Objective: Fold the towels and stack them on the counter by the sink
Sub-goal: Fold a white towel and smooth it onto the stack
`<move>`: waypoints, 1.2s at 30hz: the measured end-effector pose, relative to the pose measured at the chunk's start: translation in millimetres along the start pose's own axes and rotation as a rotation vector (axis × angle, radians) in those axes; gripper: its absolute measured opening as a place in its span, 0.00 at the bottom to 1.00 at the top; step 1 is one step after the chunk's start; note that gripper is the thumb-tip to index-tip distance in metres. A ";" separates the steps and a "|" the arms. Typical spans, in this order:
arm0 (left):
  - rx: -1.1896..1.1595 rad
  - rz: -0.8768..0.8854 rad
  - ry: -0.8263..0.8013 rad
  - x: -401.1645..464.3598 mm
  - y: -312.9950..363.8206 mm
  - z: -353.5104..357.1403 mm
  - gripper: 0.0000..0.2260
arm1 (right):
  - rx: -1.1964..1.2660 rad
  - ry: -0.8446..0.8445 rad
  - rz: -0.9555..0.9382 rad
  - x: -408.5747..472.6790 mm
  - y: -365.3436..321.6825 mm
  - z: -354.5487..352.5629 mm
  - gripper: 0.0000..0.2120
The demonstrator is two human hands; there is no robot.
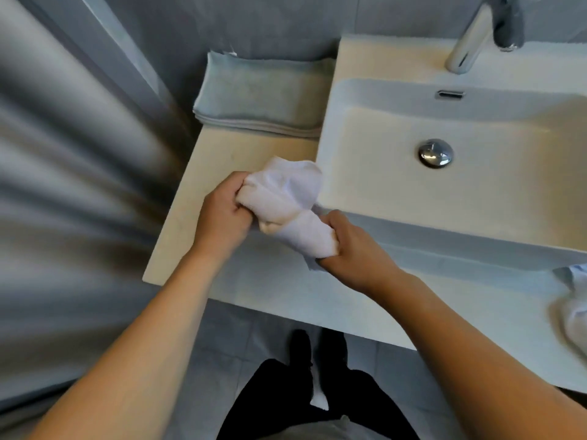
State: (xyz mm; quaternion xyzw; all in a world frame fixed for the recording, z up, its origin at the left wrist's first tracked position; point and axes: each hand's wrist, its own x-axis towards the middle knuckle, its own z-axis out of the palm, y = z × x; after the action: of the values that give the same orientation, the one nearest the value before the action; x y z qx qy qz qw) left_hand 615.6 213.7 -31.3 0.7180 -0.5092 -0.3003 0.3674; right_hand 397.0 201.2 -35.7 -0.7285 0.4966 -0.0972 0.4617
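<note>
While the bunched white towel [287,204] hangs just above the beige worktop [203,198], both hands have hold of it. The left hand [222,214] has its grip curled tight round the upper left end of the cloth, and the right hand [352,246] has its grip closed round the lower right end, fingers wrapped under the roll. The towel is crumpled, not yet flat, and sits between the hands near the left front corner of the sink [476,185]. At the back of the worktop, beside the sink's left wall, lies a stack of folded pale blue-grey towels [260,93], edges lined up. A chrome tap [473,36] stands at the basin's far rim, and a round chrome drain plug [435,153] sits in the bowl. Another loose white cloth [571,315] lies at the right edge of the worktop, partly out of view.
</note>
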 end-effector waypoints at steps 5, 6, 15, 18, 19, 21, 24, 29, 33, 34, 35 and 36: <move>0.180 0.191 0.129 39.5 -42.1 -45.1 0.16 | -0.106 -0.036 -0.088 56.9 -36.4 51.7 0.16; 0.315 0.230 0.050 49.7 -57.4 -53.5 0.19 | -0.184 -0.101 -0.099 66.9 -41.1 64.2 0.17; 0.229 -0.321 -0.154 119.8 -174.5 -108.4 0.13 | -0.089 0.121 0.408 183.8 -69.7 104.4 0.31; 0.487 -0.463 -0.159 144.5 -196.1 -111.7 0.29 | -0.081 0.082 0.516 233.5 -75.3 125.1 0.37; 0.572 -0.486 -0.181 151.1 -203.8 -111.4 0.34 | -0.081 0.070 0.532 250.5 -76.7 132.6 0.37; 0.618 -0.513 -0.154 162.6 -218.8 -112.8 0.39 | -0.031 0.092 0.558 278.5 -79.2 148.1 0.37; 0.535 -0.539 -0.186 173.7 -229.0 -117.0 0.36 | 0.034 0.103 0.558 303.8 -83.0 165.0 0.26; 0.568 -0.296 -0.127 179.6 -237.1 -132.3 0.30 | 0.147 0.137 0.381 302.2 -93.2 171.5 0.06; 0.376 -0.152 -0.366 220.3 -217.7 -141.0 0.34 | 0.323 0.093 0.160 290.2 -110.8 141.4 0.06; 0.397 -0.140 -0.441 230.1 -210.1 -142.2 0.26 | 0.283 0.107 0.134 288.1 -114.1 132.4 0.07; 0.424 -0.129 -0.502 238.5 -204.2 -143.8 0.17 | 0.244 0.160 0.127 286.2 -114.5 124.2 0.08; 0.425 -0.109 -0.527 245.3 -199.8 -146.7 0.12 | 0.233 0.253 0.132 284.5 -112.8 116.1 0.08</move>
State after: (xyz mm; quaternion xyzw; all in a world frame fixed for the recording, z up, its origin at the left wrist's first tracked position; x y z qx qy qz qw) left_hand 909.6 55.0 -131.2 0.7023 -0.5986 -0.3822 0.0488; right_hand 676.9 45.8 -103.5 -0.6179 0.5827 -0.2147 0.4823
